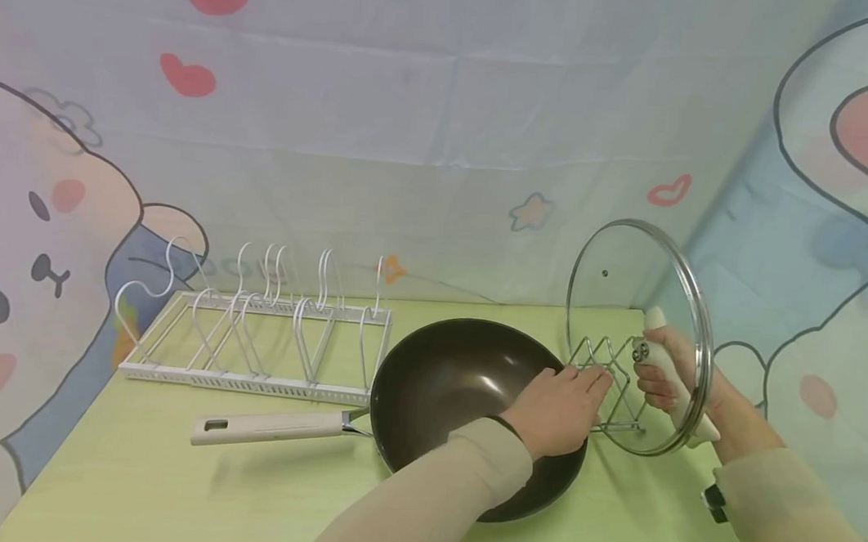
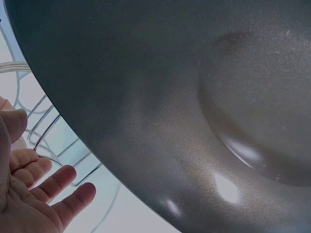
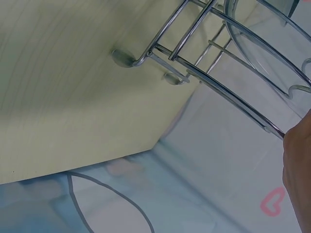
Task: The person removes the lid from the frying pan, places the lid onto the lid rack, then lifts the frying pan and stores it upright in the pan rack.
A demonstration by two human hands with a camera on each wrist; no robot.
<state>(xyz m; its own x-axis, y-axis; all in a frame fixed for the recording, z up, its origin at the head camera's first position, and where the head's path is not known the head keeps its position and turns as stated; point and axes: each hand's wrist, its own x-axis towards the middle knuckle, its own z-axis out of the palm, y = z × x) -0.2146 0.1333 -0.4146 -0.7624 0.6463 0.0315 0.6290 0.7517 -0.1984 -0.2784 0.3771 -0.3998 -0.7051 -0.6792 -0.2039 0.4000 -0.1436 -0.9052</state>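
glass lid [image 1: 616, 285], handle [image 1: 670, 372] in curled right fingers [image 1: 655, 386]; left fingers [image 2: 60, 184] loosely extended by the wire rack [image 3: 221, 93].

I see creased fabric [image 1: 443, 99] behind the pale-green surface [image 1: 114, 467], a cartoon animal [image 1: 35, 299] by the left edge, a cartoon rabbit [image 1: 835, 349] by the right.

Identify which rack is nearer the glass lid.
The silver wire rack, right of the wok in the head view; the white rack sits left, farther from the glass lid.
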